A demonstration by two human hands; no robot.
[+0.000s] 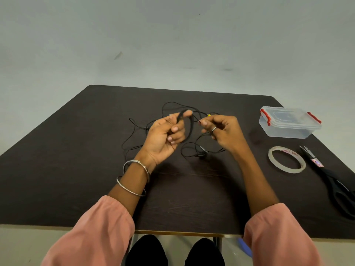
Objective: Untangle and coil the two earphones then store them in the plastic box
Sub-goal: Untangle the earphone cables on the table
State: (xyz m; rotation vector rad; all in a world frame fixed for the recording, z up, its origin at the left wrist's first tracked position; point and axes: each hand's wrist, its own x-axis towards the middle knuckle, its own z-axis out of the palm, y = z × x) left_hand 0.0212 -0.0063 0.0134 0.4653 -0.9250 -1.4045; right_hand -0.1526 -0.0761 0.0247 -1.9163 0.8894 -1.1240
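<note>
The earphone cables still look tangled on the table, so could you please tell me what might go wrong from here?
1. The left hand holds a coil while the right hand pinches a strand; pulling could tighten the loose earphone cables into knots.
2. The plastic box has its lid on, so opening it may loosen the coil.

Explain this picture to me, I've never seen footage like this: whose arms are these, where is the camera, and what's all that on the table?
No machine here: these are a person's two bare hands, filmed by a wide-angle camera worn on their head, looking forward and down. That is why the pink sleeves come in from the bottom. On the dark table lies a tangle of thin black earphone cables. The left hand holds a coiled loop of cable wound around its fingers, and the right hand pinches a strand beside it. To the right sit a clear plastic box with red clips, lid on, a roll of tape and black scissors.
</note>
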